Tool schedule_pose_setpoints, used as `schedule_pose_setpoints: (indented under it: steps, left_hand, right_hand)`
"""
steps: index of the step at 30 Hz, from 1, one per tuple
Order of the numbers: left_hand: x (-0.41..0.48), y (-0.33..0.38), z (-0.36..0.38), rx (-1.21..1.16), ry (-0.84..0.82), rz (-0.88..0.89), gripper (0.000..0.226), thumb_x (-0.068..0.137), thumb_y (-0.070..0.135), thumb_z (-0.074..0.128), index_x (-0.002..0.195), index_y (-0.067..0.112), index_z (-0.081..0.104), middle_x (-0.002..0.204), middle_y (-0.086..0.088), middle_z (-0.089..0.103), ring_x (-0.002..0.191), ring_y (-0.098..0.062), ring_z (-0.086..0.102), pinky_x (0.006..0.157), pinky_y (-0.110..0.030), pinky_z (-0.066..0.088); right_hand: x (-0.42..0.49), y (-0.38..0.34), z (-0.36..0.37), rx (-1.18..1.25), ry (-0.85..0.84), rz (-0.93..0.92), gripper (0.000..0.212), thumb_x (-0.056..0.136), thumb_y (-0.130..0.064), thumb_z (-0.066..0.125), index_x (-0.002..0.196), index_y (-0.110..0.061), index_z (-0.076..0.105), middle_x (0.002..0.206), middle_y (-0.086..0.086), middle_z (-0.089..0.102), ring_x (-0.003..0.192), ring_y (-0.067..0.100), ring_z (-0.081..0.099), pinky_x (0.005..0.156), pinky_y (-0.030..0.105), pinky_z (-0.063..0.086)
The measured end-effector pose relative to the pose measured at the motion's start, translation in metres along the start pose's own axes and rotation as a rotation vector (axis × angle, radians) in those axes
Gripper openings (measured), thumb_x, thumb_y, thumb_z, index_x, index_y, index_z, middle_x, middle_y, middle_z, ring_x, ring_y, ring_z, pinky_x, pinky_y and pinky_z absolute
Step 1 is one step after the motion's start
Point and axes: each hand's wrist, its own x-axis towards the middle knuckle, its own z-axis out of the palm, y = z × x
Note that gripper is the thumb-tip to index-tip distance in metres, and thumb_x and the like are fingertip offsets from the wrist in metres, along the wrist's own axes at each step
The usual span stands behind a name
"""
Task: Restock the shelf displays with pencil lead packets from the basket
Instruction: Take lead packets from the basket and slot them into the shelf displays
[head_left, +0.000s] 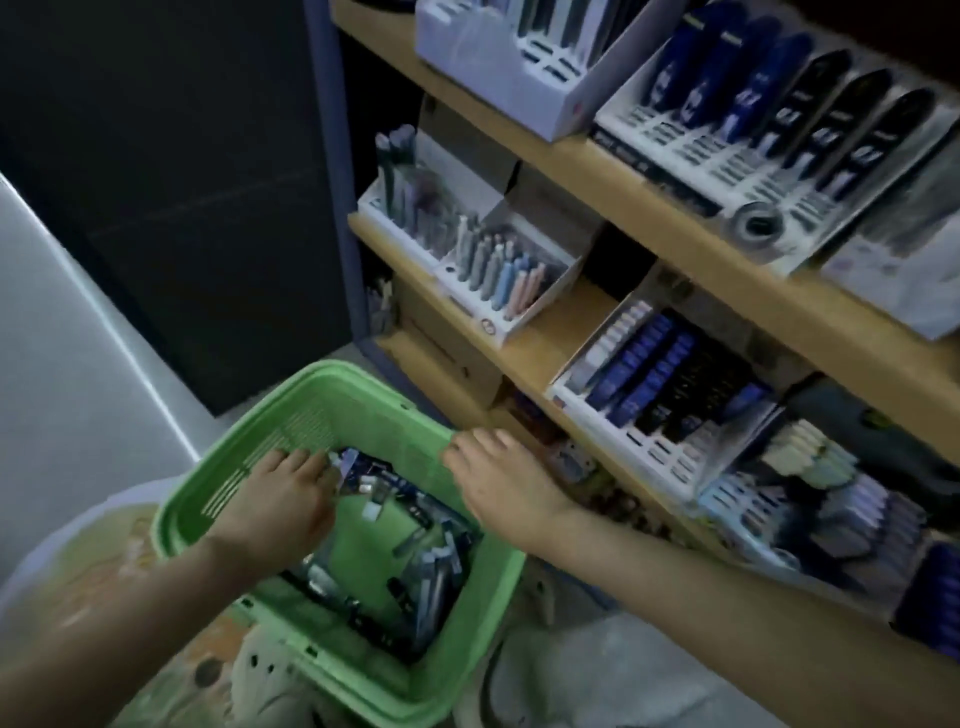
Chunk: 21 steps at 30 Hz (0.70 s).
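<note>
Slim dark-blue and black lead packets (415, 525) lie jumbled in the green basket (363, 376), pointing every way. Left hand (283, 499) fingers curl among them, hold unclear. Right hand (498, 483) fingers rest nearly straight on the rim.

The head view looks steeply down from close above the green basket (306, 395), shelves (550, 338) slanting along the right.

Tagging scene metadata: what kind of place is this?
Probably a stationery shop: wooden shelves carry tiered display trays of pens and blue and black packets, and a green basket of loose packets sits beside them.
</note>
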Motion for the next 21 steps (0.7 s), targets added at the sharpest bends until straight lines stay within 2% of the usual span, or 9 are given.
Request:
schedule_pose_setpoints:
  steps: [2,3,4,6,8,11,15,19,21]
  left_hand:
    - [0.005,-0.01,0.027,-0.058,-0.089,-0.051,0.043,0.06,0.035,0.072,0.091,0.005,0.075,0.083,-0.014,0.069,0.069,-0.032,0.065,0.069,-0.04,0.04]
    - [0.008,-0.012,0.036,-0.099,-0.149,-0.07,0.048,0.065,0.037,0.072,0.099,0.004,0.073,0.091,-0.016,0.07,0.076,-0.033,0.066,0.072,-0.042,0.047]
    - [0.011,-0.012,0.044,-0.148,-0.2,-0.09,0.054,0.076,0.041,0.062,0.114,0.004,0.067,0.106,-0.018,0.068,0.092,-0.034,0.064,0.08,-0.044,0.05]
    - [0.02,-0.011,0.069,-0.221,-0.26,-0.145,0.06,0.095,0.046,0.039,0.143,0.011,0.039,0.143,-0.013,0.045,0.128,-0.029,0.044,0.106,-0.041,0.033]
    - [0.032,-0.011,0.093,-0.318,-0.375,-0.162,0.06,0.099,0.046,0.034,0.15,0.017,0.024,0.155,-0.006,0.027,0.139,-0.023,0.029,0.112,-0.035,0.023]
    - [0.051,-0.011,0.137,-0.528,-0.498,-0.238,0.057,0.097,0.044,0.043,0.147,0.018,0.03,0.153,-0.007,0.029,0.136,-0.027,0.035,0.11,-0.039,0.03]
    - [0.073,-0.008,0.187,-0.776,-0.622,-0.414,0.059,0.094,0.032,0.056,0.145,0.013,0.033,0.151,-0.013,0.031,0.137,-0.031,0.033,0.109,-0.039,0.033]
    - [0.079,-0.003,0.233,-0.862,-0.765,-0.471,0.064,0.09,0.033,0.062,0.144,0.009,0.036,0.142,-0.017,0.042,0.127,-0.032,0.043,0.105,-0.041,0.04]
    - [0.08,0.001,0.244,-0.947,-0.743,-0.532,0.057,0.085,0.031,0.068,0.132,0.007,0.047,0.128,-0.016,0.054,0.112,-0.031,0.054,0.095,-0.043,0.048]
  right_hand:
    - [0.016,-0.018,0.043,0.121,-0.189,-0.055,0.042,0.089,-0.013,0.056,0.129,-0.006,0.045,0.127,0.012,0.05,0.116,0.027,0.049,0.095,0.034,0.04]
    - [0.023,-0.026,0.065,0.193,-0.262,-0.057,0.046,0.091,-0.011,0.054,0.134,-0.004,0.039,0.133,0.014,0.044,0.121,0.029,0.043,0.1,0.036,0.037]
    - [0.03,-0.033,0.084,0.275,-0.322,-0.046,0.048,0.092,-0.009,0.053,0.135,-0.003,0.036,0.135,0.015,0.041,0.124,0.03,0.04,0.102,0.038,0.036]
    - [0.04,-0.043,0.123,0.435,-0.428,0.008,0.045,0.093,-0.009,0.051,0.135,-0.004,0.037,0.135,0.015,0.04,0.125,0.03,0.039,0.101,0.039,0.037]
    - [0.045,-0.048,0.156,0.589,-0.535,0.083,0.042,0.095,-0.012,0.05,0.135,-0.006,0.04,0.136,0.012,0.041,0.125,0.029,0.041,0.1,0.038,0.036]
    - [0.048,-0.044,0.195,0.761,-0.7,0.219,0.05,0.094,-0.018,0.058,0.139,-0.009,0.038,0.139,0.011,0.041,0.125,0.029,0.043,0.099,0.036,0.038]
    - [0.051,-0.037,0.231,0.742,-0.888,0.253,0.074,0.085,-0.027,0.07,0.146,-0.011,0.029,0.15,0.01,0.032,0.133,0.029,0.035,0.105,0.04,0.038]
    - [0.058,-0.041,0.242,0.778,-0.991,0.154,0.069,0.08,-0.021,0.075,0.139,-0.012,0.042,0.143,0.011,0.042,0.131,0.029,0.039,0.103,0.036,0.037]
    - [0.06,-0.042,0.248,0.813,-1.018,0.164,0.062,0.08,-0.014,0.075,0.135,-0.01,0.048,0.139,0.011,0.045,0.124,0.028,0.046,0.103,0.036,0.04]
